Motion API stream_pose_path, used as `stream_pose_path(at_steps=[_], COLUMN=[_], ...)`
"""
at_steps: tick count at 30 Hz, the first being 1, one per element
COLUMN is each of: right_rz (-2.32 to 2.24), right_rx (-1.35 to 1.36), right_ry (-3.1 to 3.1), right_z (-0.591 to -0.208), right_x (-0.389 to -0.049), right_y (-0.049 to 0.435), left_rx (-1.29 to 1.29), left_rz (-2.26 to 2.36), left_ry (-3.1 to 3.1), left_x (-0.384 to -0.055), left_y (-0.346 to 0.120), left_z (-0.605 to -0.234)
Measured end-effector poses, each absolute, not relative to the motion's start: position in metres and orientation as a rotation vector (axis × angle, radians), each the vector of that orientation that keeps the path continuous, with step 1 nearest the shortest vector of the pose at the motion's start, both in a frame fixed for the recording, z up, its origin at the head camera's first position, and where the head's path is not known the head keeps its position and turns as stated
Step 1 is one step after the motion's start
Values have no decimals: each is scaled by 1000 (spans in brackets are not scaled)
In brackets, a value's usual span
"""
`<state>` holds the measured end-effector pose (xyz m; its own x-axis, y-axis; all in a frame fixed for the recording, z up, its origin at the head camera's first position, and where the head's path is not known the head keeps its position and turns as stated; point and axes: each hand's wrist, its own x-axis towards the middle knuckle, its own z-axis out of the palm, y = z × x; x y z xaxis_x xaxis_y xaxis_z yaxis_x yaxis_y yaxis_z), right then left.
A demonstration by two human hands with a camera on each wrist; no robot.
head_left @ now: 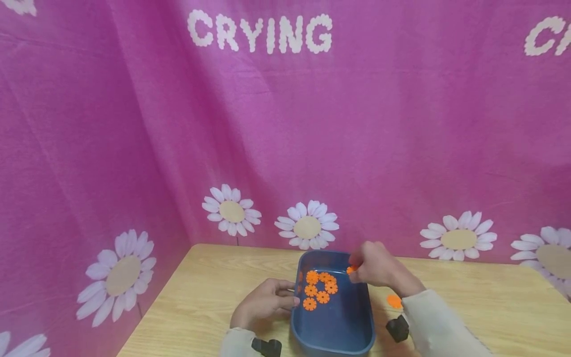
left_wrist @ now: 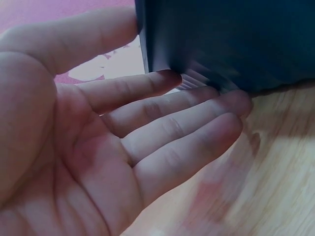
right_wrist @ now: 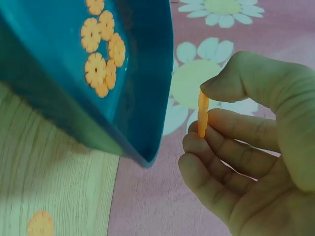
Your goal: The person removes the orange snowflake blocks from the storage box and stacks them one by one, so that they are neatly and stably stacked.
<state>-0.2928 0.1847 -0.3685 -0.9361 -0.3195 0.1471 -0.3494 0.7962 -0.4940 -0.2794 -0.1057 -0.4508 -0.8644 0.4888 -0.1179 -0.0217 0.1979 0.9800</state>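
Magenta curtain (head_left: 357, 124) with printed daisies hangs behind the wooden bench (head_left: 486, 307), close to its back edge. Blue bin (head_left: 332, 329) on the bench, long axis running from the wearer toward the curtain; far end just beside the bench's back edge, more wood showing left and right.

Right hand (head_left: 376, 265) at the bin's far right corner. Its fingers grasp an orange disc, pinched between thumb and fingertips. Left hand (head_left: 266, 300) at the left wall: fingers extended and loose, touching the bin, not clenched.

Held disc (right_wrist: 203, 114): edge-on in the right wrist view, its long line running from thumb to fingertips, next to the rim corner. Whether it is over the rim or just outside, cannot tell. Right hand is the nearer by far.

Orange discs in the bin (head_left: 310, 290) cluster by the left wall, toward the far half; from the held disc they lie left and a little nearer the wearer. Between: bare blue floor, more along the right and near parts. The right wall is the edge to watch.

Loose disc (head_left: 394, 301): on the bench, right of the bin, beside the right sleeve (head_left: 446, 322).
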Motion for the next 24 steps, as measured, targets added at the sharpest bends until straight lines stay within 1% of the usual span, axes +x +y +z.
stream_pose_path(at_steps=[10, 16, 24], right_rz=[843, 781, 775], right_rx=[501, 552, 546], right_ry=[-2925, -2875, -2872], right_z=[-367, -368, -377], right_x=[-292, -293, -291], right_y=[205, 219, 236], left_rx=[447, 427, 427], left_rz=[1691, 1683, 1700], left_ry=[2093, 2103, 2079], left_x=[-279, -279, -280], left_y=[-106, -105, -105], left_z=[-448, -447, -448])
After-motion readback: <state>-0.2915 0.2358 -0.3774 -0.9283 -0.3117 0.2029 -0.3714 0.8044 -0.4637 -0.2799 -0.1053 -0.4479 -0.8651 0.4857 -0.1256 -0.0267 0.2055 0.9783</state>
